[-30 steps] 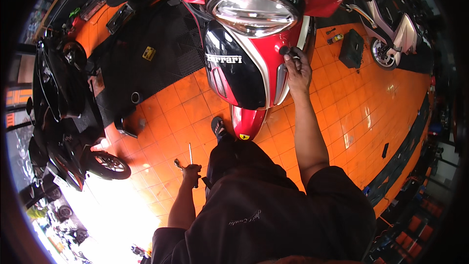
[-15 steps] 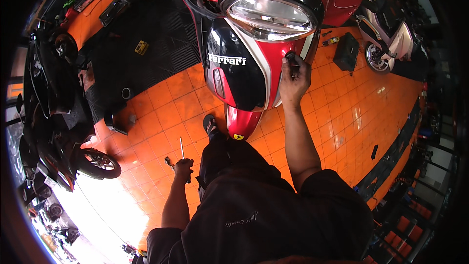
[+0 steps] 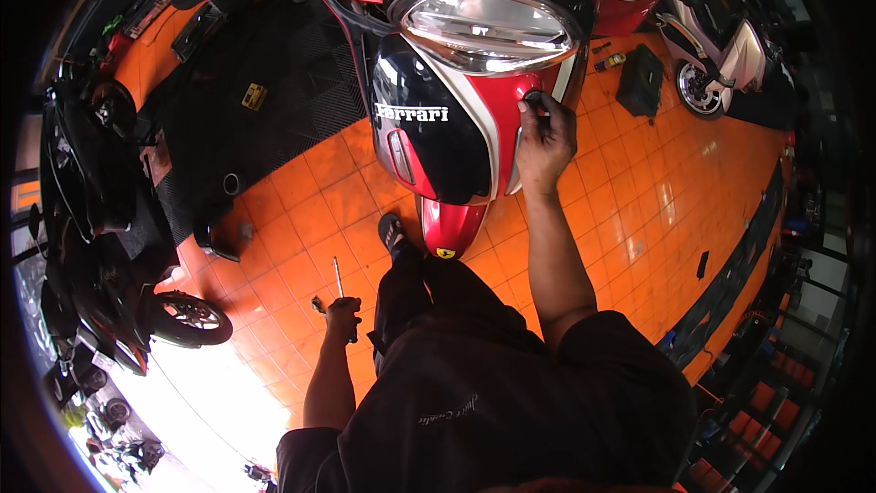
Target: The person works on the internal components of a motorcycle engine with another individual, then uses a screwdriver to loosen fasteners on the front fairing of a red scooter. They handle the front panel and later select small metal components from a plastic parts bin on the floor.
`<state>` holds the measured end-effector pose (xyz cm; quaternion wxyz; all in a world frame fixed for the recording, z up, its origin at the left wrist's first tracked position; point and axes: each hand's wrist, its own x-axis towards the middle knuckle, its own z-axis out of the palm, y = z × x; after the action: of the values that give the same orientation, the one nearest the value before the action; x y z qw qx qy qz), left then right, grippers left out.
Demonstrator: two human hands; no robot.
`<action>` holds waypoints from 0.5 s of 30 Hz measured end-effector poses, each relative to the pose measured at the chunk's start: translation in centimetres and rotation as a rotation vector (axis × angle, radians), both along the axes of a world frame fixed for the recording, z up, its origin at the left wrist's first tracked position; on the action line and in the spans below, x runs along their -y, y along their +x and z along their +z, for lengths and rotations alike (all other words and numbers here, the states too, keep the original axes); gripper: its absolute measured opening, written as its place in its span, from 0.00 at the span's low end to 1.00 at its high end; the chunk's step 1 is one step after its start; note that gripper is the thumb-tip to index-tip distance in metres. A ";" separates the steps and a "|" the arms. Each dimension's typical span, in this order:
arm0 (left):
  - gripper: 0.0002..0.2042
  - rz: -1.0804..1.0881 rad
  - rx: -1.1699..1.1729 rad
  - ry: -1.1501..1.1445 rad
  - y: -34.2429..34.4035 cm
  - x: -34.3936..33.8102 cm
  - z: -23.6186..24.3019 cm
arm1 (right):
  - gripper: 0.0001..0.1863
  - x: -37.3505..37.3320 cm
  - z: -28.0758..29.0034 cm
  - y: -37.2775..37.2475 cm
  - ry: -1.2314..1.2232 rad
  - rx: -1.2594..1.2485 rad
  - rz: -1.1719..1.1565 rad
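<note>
Below scooter headlight (image 3: 488, 29), dark part (image 3: 534, 98) at tip of right grip (image 3: 547, 146).

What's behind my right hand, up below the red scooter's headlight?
Around your right hand I see the scooter's glossy red front panel and orange tiled floor; whatever lies directly behind it is covered.

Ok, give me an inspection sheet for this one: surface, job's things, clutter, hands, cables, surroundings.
Surface: orange tiled floor, black mat.
Job's things: red-and-black scooter, screwdriver-like tool, small dark part.
Clutter: dark case right of the scooter, yellow item on the mat.
Left hand: grips the screwdriver-like tool; a metal tool head shows beside it.
Right hand: fingertips on the small dark part, below the headlight; seating unclear.
Cables: nothing seen clearly.
Surroundings: dark motorcycle left, pale one right.
</note>
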<state>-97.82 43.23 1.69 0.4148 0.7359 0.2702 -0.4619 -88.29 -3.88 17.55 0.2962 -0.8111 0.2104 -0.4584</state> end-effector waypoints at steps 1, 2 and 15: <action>0.16 -0.006 0.007 -0.005 0.0 0.2 0.1 | 0.13 0.0 0.1 0.0 -0.005 0.006 0.007; 0.16 -0.014 0.017 -0.010 0.2 0.4 0.3 | 0.14 0.1 0.4 0.0 -0.010 0.016 0.013; 0.15 0.002 0.049 -0.019 0.9 -0.4 1.3 | 0.13 0.4 0.4 -0.5 0.364 0.027 0.040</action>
<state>-96.93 43.68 2.95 0.4288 0.7428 0.2561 -0.4459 -88.79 -4.31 17.99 0.4499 -0.7419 0.2697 -0.4176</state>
